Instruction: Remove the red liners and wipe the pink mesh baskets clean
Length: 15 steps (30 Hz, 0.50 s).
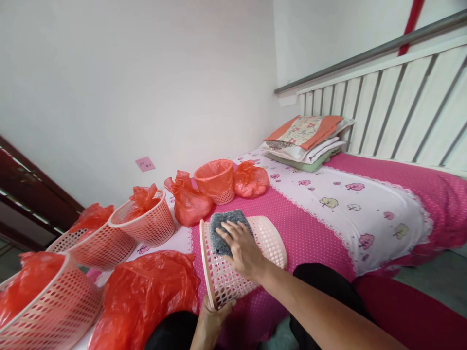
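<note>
A pink plastic lattice basket (270,240) lies on its side on the bed in front of me. My left hand (213,311) grips its rim at the bottom edge. My right hand (242,248) lies on top of the basket wall, fingers flat and pressing a grey cloth pad (222,223) against the lattice. My knees in dark trousers show just below the basket.
Several pink baskets (149,223) and knotted red plastic bags (188,201) line the bed's left side along the white wall. A loose red bag (146,291) lies by my left arm. Folded bedding (306,138) sits at the far end by a white slatted rail (383,107).
</note>
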Motion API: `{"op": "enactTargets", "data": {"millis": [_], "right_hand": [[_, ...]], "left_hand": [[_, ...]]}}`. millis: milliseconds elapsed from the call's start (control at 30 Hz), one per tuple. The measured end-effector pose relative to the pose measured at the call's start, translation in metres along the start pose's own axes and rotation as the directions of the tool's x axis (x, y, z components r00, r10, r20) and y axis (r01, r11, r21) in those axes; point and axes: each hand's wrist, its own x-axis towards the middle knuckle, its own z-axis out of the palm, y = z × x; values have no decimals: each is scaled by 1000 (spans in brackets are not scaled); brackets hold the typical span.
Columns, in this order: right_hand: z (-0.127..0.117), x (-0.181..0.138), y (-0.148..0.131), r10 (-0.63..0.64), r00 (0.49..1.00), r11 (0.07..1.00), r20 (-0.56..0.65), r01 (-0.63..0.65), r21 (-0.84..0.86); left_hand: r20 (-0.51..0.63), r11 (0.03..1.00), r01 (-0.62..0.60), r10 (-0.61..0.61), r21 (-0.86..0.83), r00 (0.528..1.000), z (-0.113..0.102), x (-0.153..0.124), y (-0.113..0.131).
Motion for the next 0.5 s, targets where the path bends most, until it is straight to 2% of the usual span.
{"op": "enactTargets", "data": {"millis": [167,300,400,500], "right_hand": [[7,-9,-17,-142,988,989,57,140,46],[7,-16,-25,-174,982,984,78,169,59],[6,-23,-27,-209,973,977,97,203,62],[8,-30,-28,-262,959,965,105,256,61]], "left_hand": [[1,999,-29,29,-18,1000,-3,2,-1],[-51,997,-74,74,-14,996,-8,6,-1],[-14,998,-55,56,18,998,-11,10,3],[-108,994,-98,102,44,989,-11,13,6]]}}
